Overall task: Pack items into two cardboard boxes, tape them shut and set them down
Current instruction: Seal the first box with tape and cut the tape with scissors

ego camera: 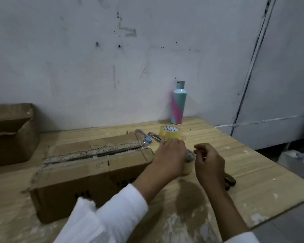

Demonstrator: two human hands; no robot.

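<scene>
Both hands work at the right end of the closed box [95, 165] on the table [253, 172].
My left hand [170, 155] curls round a beige tape roll [187, 170] just beside that box. My right hand [209, 162] has its fingers curled, thumb to forefinger; I cannot tell whether it pinches anything. The open box [11, 134] sits far left.

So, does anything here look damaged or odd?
Yes. The middle cardboard box has a frayed, torn left edge and dirty old tape along its top seam. The box at the left has a ragged, torn flap.
</scene>
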